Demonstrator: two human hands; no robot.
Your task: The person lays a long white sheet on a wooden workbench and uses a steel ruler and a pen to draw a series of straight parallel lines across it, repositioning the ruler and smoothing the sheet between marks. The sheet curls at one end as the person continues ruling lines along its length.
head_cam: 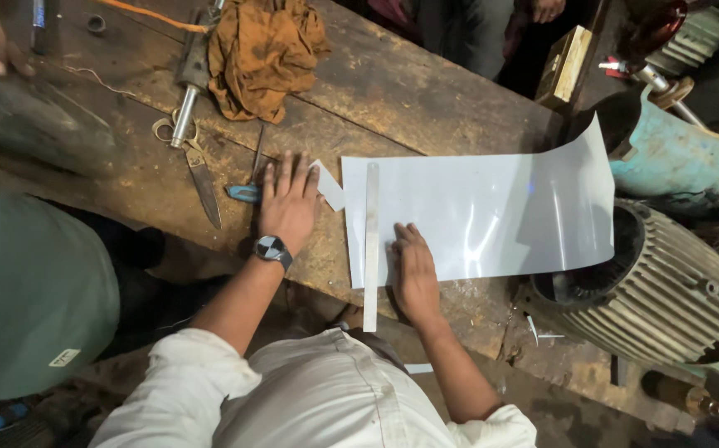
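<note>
While the right hand [413, 270] lay flat on the white sheet [476, 211] beside the steel ruler [370, 241] (left hand [289, 199] spread open nearby, gripping nothing), the unpinned ruler could have slid askew.

This is a repair workshop. A worn, stained wooden workbench [426, 91] carries scissors [194, 162], an oily rag [264, 50] and a steel ruler [370, 241], and finned electric motor housings [675, 290] stand beside it.
</note>
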